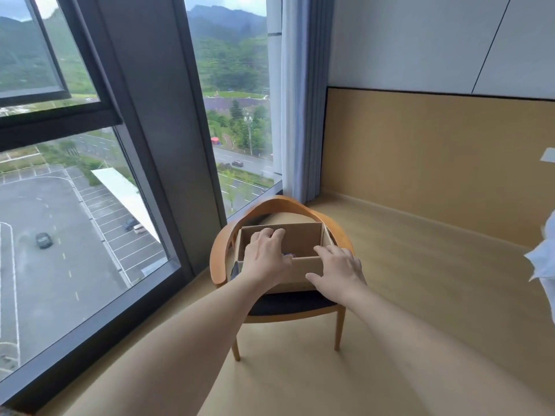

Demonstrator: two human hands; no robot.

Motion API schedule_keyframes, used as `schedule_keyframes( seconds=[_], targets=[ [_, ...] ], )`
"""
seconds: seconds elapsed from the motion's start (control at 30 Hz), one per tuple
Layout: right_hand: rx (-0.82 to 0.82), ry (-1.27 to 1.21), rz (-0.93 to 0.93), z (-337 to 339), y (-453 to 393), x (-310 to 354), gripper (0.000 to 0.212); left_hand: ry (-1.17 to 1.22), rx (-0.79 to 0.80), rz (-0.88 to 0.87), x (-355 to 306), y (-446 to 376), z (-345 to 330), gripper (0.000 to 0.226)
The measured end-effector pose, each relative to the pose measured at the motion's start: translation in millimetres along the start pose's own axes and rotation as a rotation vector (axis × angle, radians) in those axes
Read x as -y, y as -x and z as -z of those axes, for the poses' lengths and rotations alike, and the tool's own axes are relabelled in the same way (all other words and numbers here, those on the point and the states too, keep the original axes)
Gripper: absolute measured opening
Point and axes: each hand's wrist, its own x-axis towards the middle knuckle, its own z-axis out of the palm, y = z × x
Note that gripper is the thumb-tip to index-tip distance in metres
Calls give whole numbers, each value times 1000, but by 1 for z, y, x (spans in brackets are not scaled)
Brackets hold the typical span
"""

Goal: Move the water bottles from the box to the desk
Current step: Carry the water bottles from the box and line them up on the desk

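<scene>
An open cardboard box [303, 267] stands on the seat of a wooden chair [231, 235]. My left hand [265, 255] reaches down into the box's left half with its fingers bent downward. A small blue piece [289, 254], perhaps a bottle cap, shows beside its thumb, and the hand hides whatever lies under it. My right hand [338, 270] lies on the box's near right corner with fingers spread, its thumb against the front wall. No whole water bottle is visible, and no desk is in view.
The chair has a dark seat cushion [288, 303] and stands on a tan floor by a tall window [90, 205]. A grey curtain [303, 115] hangs behind it. White fabric [543, 262] shows at the right edge.
</scene>
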Motion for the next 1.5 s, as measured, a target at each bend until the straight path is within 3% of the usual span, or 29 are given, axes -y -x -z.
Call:
schedule_keyframes(
  seconds=[0.33, 0.73, 1.17, 1.33, 1.5],
  targets=[
    [17, -9, -87, -11, -214, -5, 69, 6, 88, 18, 51, -217, -36, 62],
    [280, -1, -156, -111, -391, -48, 71, 6, 268, 214, 127, -349, -143, 58],
    [756, 50, -13, -280, -501, -80, 59, -118, 651, 548, 216, -394, -299, 57],
    [944, 139, 24, -333, -495, -88, 53, -505, 978, 501, 226, -373, -331, 42],
    [1150, 295, -52, -360, -478, -99, 53, -620, 1151, 464, 240, -368, -336, 40]
  ],
)
